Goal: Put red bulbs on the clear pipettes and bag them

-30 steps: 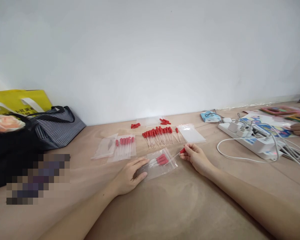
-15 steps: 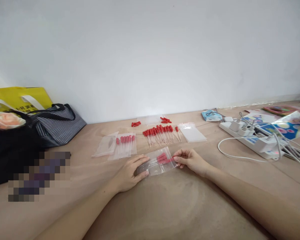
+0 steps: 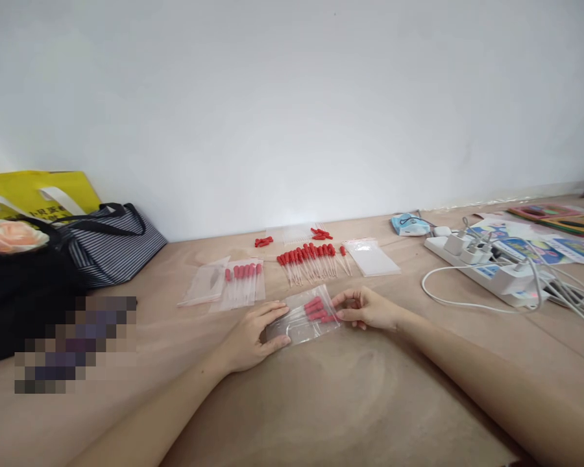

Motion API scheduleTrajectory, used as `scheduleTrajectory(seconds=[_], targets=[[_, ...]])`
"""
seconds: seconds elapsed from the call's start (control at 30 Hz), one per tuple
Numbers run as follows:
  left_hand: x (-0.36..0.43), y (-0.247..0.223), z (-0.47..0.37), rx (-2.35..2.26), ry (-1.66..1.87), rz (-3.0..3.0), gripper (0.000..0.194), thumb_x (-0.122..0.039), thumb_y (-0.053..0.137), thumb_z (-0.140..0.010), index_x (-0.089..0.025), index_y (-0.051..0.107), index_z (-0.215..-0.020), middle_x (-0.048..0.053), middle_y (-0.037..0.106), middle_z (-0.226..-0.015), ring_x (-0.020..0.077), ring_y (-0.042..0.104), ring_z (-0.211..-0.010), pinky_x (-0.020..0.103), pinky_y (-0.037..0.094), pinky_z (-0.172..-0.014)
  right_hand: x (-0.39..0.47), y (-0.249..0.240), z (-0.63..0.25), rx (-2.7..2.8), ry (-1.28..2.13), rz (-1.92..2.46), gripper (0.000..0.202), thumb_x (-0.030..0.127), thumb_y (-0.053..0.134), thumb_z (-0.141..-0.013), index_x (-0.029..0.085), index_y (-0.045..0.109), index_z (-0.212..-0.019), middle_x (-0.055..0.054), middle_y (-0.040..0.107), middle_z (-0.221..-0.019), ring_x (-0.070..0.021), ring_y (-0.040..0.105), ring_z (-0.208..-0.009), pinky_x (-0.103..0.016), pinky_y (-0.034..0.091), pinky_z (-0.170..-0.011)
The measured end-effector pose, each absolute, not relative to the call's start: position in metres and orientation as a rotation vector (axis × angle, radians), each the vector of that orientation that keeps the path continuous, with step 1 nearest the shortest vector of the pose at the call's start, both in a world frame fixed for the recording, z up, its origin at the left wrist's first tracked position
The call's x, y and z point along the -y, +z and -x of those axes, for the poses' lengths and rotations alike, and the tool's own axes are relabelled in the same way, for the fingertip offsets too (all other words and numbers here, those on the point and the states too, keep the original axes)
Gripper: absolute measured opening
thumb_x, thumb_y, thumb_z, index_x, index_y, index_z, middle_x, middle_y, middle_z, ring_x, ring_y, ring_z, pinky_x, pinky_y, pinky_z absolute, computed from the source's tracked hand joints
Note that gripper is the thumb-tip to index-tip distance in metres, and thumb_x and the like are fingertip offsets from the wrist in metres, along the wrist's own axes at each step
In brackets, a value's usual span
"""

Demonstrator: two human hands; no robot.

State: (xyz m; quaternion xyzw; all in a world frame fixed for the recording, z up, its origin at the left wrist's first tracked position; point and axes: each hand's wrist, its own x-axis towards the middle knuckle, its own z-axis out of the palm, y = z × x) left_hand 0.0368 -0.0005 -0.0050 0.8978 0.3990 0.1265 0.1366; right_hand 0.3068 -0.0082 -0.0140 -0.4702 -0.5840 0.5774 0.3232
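Note:
A clear zip bag [image 3: 299, 329] lies between my hands, with several red-capped droppers [image 3: 315, 307] inside. My left hand [image 3: 257, 334] grips the bag's left end between thumb and fingers. At the bag's right end, my right hand [image 3: 363, 308] is closed, its fingertips against the red end of the lowest dropper at the opening. Beyond the bag, a row of red-capped droppers [image 3: 307, 256] lies on the brown surface. Filled bags of droppers [image 3: 243, 282] rest to the left, and a stack of flat bags [image 3: 372, 258] lies to the right.
Small red caps [image 3: 264, 241] lie near the wall. At the right are a blue mask [image 3: 411, 224], a white power strip [image 3: 491, 275] with cables, and coloured sheets [image 3: 535, 243]. A striped bag [image 3: 111, 243] and a black bag [image 3: 24, 292] stand at the left.
The lowest red-capped dropper has slid left, further into the clear bag, with my right hand beside it. My left hand stays on the bag. Something lifted at the far right now lies flat.

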Motion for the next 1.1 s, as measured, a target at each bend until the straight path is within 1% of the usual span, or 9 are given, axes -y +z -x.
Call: scheduleTrajectory(seconds=[0.13,0.27,0.4,0.53,0.67,0.77,0.9,1.03,1.1], targets=[[0.001,-0.004,-0.036,-1.139,0.374,-2.594,0.049,-0.047,0.047,-0.079,-0.023,0.044,-0.122,0.006,0.042,-0.13,0.0221,0.038,-0.118,0.039,0.031,-0.098,0.008,-0.014,-0.311,1.617,1.526,1.182,0.028,0.029,0.067,-0.06,0.014,0.061,-0.083,0.006,0.053,-0.052,-0.0017,0.038,-0.035,-0.014,0.027,-0.032],[0.001,-0.004,-0.037,-1.148,0.375,-2.596,0.048,-0.046,0.047,-0.079,-0.023,0.045,-0.121,0.006,0.042,-0.129,0.0219,0.039,-0.118,0.038,0.032,-0.098,0.008,-0.02,-0.305,1.52,1.381,1.236,0.026,0.033,0.066,-0.061,0.014,0.062,-0.078,0.006,0.049,-0.047,-0.0024,0.036,-0.036,-0.014,0.025,-0.033],[0.002,-0.004,-0.037,-1.147,0.395,-2.591,0.047,-0.046,0.048,-0.079,-0.023,0.046,-0.12,0.006,0.042,-0.129,0.0222,0.04,-0.117,0.038,0.032,-0.098,0.006,-0.025,-0.301,1.471,1.29,1.264,0.026,0.035,0.066,-0.061,0.015,0.061,-0.077,0.006,0.05,-0.047,-0.0037,0.037,-0.037,-0.016,0.025,-0.034],[0.002,-0.003,-0.037,-1.154,0.387,-2.577,0.047,-0.045,0.048,-0.079,-0.024,0.045,-0.12,0.006,0.042,-0.129,0.0226,0.04,-0.116,0.038,0.033,-0.097,0.006,-0.025,-0.302,1.611,1.379,1.177,0.023,0.033,0.07,-0.055,0.014,0.061,-0.066,0.006,0.05,-0.046,-0.0038,0.037,-0.04,-0.017,0.026,-0.038],[0.002,-0.003,-0.037,-1.146,0.381,-2.585,0.046,-0.044,0.048,-0.079,-0.023,0.046,-0.12,0.007,0.043,-0.128,0.0221,0.04,-0.116,0.038,0.032,-0.097,0.005,-0.026,-0.302,1.638,1.466,1.127,0.025,0.031,0.072,-0.051,0.014,0.062,-0.067,0.005,0.054,-0.051,-0.0041,0.04,-0.042,-0.017,0.03,-0.042],[0.001,-0.003,-0.038,-1.135,0.394,-2.586,0.047,-0.045,0.048,-0.079,-0.023,0.046,-0.12,0.007,0.043,-0.128,0.0222,0.041,-0.116,0.038,0.033,-0.097,0.004,-0.029,-0.297,1.573,1.363,1.166,0.024,0.032,0.071,-0.053,0.014,0.061,-0.067,0.003,0.056,-0.054,-0.0054,0.044,-0.046,-0.018,0.033,-0.046],[0.001,-0.004,-0.037,-1.119,0.403,-2.588,0.048,-0.046,0.049,-0.078,-0.022,0.046,-0.12,0.007,0.042,-0.128,0.0227,0.041,-0.116,0.038,0.033,-0.097,0.003,-0.033,-0.294,1.601,1.151,1.216,0.022,0.033,0.066,-0.061,0.014,0.062,-0.071,0.002,0.056,-0.057,-0.007,0.045,-0.05,-0.02,0.035,-0.049],[0.001,-0.004,-0.037,-1.121,0.413,-2.577,0.047,-0.045,0.049,-0.078,-0.024,0.045,-0.12,0.007,0.043,-0.128,0.0231,0.04,-0.116,0.039,0.032,-0.097,0.003,-0.031,-0.294,1.718,1.211,1.165,0.019,0.033,0.066,-0.06,0.015,0.063,-0.066,0.004,0.05,-0.051,-0.0057,0.039,-0.046,-0.019,0.032,-0.046],[0.001,-0.003,-0.037,-1.125,0.41,-2.569,0.047,-0.045,0.049,-0.078,-0.025,0.045,-0.12,0.006,0.043,-0.128,0.0232,0.041,-0.115,0.04,0.032,-0.097,0.003,-0.031,-0.294,1.733,1.238,1.161,0.02,0.034,0.065,-0.06,0.015,0.064,-0.066,0.004,0.05,-0.05,-0.0058,0.039,-0.045,-0.019,0.031,-0.045]])
